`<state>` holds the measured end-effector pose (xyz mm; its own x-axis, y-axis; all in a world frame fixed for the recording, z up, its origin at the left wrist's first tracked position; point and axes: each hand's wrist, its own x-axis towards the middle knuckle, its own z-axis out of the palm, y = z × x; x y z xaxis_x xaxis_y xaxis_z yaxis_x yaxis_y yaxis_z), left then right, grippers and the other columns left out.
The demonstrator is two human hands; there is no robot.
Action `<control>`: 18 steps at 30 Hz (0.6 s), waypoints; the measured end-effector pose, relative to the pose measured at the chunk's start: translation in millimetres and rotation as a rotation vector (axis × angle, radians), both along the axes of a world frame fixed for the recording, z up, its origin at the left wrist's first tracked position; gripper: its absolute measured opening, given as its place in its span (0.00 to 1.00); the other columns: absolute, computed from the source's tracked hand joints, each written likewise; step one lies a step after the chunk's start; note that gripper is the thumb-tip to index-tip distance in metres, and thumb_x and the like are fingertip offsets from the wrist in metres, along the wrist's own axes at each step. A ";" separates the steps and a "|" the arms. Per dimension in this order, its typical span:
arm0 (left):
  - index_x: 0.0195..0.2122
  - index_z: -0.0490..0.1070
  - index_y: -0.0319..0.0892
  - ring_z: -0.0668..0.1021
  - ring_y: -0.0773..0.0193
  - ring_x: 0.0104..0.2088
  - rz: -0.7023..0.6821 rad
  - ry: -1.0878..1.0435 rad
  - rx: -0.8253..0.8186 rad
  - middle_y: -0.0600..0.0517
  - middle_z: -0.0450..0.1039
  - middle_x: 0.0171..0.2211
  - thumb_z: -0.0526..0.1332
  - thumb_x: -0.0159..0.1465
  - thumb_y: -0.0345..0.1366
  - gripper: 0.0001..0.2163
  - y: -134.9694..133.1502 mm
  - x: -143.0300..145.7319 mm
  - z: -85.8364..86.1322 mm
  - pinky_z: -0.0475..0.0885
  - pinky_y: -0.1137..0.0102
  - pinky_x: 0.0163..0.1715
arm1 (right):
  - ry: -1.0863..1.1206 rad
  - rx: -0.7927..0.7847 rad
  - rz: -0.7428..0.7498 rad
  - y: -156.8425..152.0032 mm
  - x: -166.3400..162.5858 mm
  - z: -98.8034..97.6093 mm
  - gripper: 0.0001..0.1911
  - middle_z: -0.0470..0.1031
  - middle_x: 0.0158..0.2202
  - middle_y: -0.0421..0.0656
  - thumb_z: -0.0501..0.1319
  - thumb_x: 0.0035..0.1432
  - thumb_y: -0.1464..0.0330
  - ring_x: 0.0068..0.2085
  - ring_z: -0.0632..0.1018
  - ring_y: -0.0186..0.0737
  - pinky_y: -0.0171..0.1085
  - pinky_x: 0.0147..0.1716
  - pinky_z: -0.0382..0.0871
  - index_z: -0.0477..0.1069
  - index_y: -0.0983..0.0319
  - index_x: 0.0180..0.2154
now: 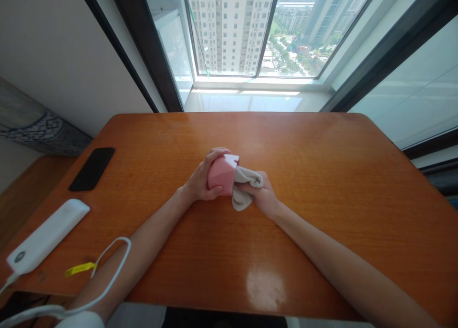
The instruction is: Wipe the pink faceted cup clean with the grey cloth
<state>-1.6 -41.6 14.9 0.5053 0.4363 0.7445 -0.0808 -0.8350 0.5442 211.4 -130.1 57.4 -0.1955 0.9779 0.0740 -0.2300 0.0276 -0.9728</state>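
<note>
My left hand [202,180] is wrapped round a pink faceted cup [222,174], which is tipped on its side above the middle of the orange wooden table [322,185]. My right hand [263,194] is closed on a crumpled off-white cloth [245,182] and presses it against the cup's mouth. Part of the cloth hangs below the cup. Both forearms rest over the table top.
A black phone [92,168] lies flat at the table's left side. Nearer the left front corner lies a white power bank [45,235] with a white cable [107,266] and a yellow tag [79,269]. Large windows stand beyond the far edge.
</note>
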 end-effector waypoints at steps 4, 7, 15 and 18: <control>0.76 0.57 0.47 0.77 0.40 0.62 -0.039 0.008 -0.073 0.37 0.69 0.66 0.66 0.67 0.66 0.45 -1.5 -2.0 0.0 0.75 0.47 0.62 | -0.295 0.407 0.113 -3.9 6.7 1.5 0.19 0.70 0.28 0.41 0.62 0.69 0.59 0.29 0.67 0.39 0.40 0.31 0.62 0.66 0.57 0.25; 0.76 0.58 0.46 0.79 0.42 0.60 -0.014 0.027 -0.137 0.38 0.70 0.66 0.66 0.68 0.65 0.43 -3.0 -3.6 1.5 0.75 0.50 0.61 | -0.400 0.548 0.060 -5.4 5.4 -1.8 0.13 0.70 0.31 0.41 0.60 0.69 0.65 0.30 0.67 0.39 0.40 0.32 0.64 0.67 0.56 0.30; 0.74 0.63 0.44 0.80 0.43 0.60 0.030 -0.082 -0.278 0.38 0.74 0.65 0.65 0.67 0.67 0.43 -5.7 -2.8 6.5 0.74 0.50 0.63 | -0.567 0.684 0.004 -3.3 -7.2 -15.4 0.14 0.81 0.49 0.50 0.72 0.64 0.63 0.49 0.81 0.54 0.52 0.51 0.82 0.77 0.55 0.50; 0.75 0.62 0.44 0.80 0.43 0.60 0.004 -0.042 -0.305 0.38 0.75 0.65 0.65 0.68 0.67 0.43 -7.5 -2.6 7.9 0.74 0.51 0.63 | -0.563 0.687 -0.060 -1.3 -9.8 -20.4 0.14 0.82 0.49 0.50 0.72 0.66 0.61 0.48 0.82 0.53 0.52 0.50 0.83 0.77 0.55 0.51</control>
<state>-4.2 -49.2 22.8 0.4745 0.6449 0.5992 -0.1053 -0.6342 0.7660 201.6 -131.4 37.1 -0.3299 0.7625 0.5565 0.2982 0.6435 -0.7050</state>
